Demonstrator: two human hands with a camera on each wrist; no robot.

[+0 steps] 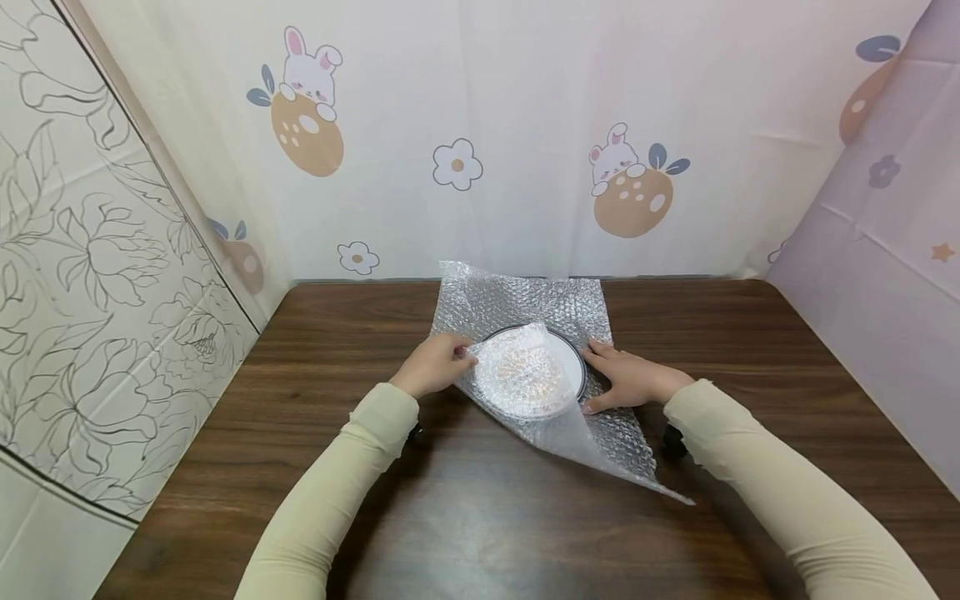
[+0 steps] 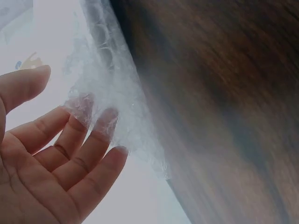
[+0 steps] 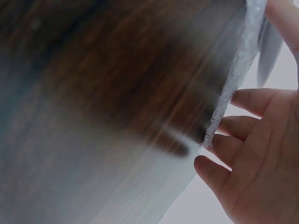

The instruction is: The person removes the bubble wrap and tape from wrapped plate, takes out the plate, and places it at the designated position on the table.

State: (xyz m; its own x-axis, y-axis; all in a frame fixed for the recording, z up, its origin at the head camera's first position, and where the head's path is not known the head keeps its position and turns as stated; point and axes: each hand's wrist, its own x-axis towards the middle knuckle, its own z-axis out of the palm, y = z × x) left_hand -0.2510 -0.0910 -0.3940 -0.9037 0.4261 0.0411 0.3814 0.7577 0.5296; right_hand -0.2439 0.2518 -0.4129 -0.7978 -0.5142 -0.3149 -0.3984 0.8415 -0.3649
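A round white plate [image 1: 567,360] with a dark rim lies on a sheet of clear bubble wrap [image 1: 517,296]. One corner of the sheet is folded over the plate's left and middle part, and a pattern shows faintly through it. My left hand [image 1: 433,365] is at the fold's left edge; in the left wrist view its slightly bent fingertips lie against the bubble wrap [image 2: 105,79], with the thumb [image 2: 28,86] apart from them. To the right of the plate, my right hand [image 1: 626,377] rests on the wrap with fingers and thumb spread.
The sheet lies on a dark wooden table [image 1: 465,533], near its back edge. A loose corner of it points toward the front right. Behind the table hangs a white curtain [image 1: 525,100] with rabbit prints, and a flower-patterned panel [image 1: 97,250] stands at left.
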